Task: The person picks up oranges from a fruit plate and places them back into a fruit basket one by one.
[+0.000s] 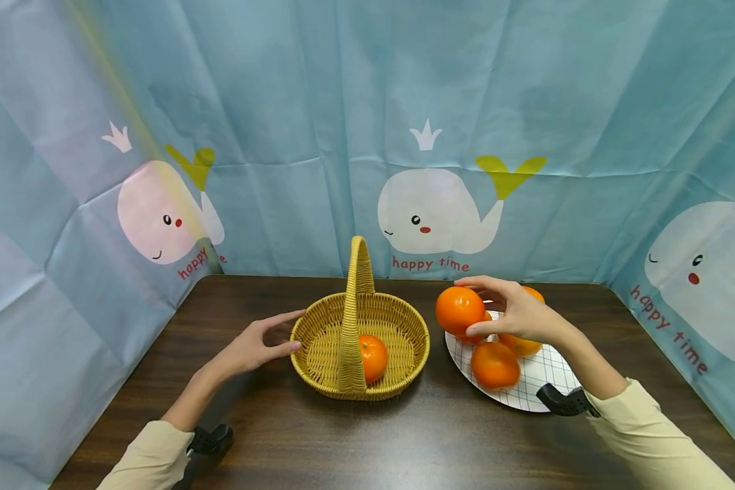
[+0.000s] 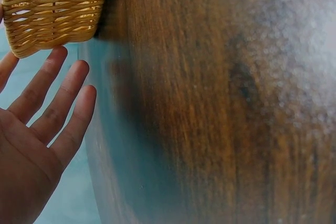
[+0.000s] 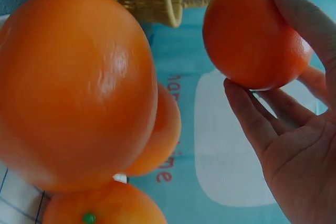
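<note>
A yellow wicker basket (image 1: 398,327) with a tall arched handle stands mid-table, one orange (image 1: 374,358) inside it. At its left rim is my left hand (image 1: 254,347), fingers and thumb spread and fairly straight against the side. The left wrist view has these fingers (image 2: 52,111) by the woven wall (image 2: 55,11). My right hand (image 1: 523,313) holds another orange (image 1: 459,310) between thumb and fingers, raised over the left part of a white checked plate (image 1: 542,391). In the right wrist view, this orange (image 3: 254,35) is pinched from opposite sides.
Several more oranges sit on the plate, one at its front (image 1: 495,366), others partly hidden behind my right hand. The dark wooden table (image 1: 367,449) ends at a blue curtain (image 1: 269,204) printed with whales, at the back and sides.
</note>
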### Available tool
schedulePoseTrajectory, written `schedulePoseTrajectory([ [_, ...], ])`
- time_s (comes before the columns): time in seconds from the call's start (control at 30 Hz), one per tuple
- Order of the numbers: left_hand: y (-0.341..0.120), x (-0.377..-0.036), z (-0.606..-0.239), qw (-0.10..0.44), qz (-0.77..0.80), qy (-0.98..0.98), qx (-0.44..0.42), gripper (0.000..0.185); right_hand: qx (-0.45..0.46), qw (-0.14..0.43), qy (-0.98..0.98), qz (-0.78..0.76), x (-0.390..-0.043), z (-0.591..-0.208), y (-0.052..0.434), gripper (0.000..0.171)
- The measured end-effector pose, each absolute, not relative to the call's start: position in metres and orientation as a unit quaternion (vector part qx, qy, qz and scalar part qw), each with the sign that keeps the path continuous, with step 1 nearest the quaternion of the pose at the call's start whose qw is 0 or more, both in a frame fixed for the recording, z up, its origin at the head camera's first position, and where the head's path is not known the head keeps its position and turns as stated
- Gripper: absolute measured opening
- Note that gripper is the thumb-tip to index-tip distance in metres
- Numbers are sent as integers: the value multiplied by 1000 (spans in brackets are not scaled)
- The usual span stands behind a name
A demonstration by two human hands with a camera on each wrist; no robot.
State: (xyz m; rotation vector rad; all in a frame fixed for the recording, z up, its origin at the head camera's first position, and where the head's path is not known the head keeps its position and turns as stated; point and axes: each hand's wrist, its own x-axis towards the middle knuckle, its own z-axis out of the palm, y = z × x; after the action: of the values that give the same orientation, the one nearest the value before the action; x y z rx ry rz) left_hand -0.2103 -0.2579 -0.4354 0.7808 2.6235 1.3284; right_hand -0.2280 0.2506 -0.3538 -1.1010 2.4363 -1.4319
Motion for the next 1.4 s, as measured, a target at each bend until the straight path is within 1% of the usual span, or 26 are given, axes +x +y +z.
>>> schedulePoseTrajectory([
  [0.27,-258,-210,-435,48,430,864,258,62,-364,69,794,-482,-227,-357,231,72],
  [1.0,-257,-208,-433,45,425,867,257,62,-391,64,796,-458,-235,-369,196,74],
  [1.2,-258,-209,-434,48,423,869,252,62,-404,45,801,-439,-239,-371,187,74],
  [1.4,-258,-209,-435,47,426,867,254,62,-383,24,816,-431,-244,-378,176,77],
])
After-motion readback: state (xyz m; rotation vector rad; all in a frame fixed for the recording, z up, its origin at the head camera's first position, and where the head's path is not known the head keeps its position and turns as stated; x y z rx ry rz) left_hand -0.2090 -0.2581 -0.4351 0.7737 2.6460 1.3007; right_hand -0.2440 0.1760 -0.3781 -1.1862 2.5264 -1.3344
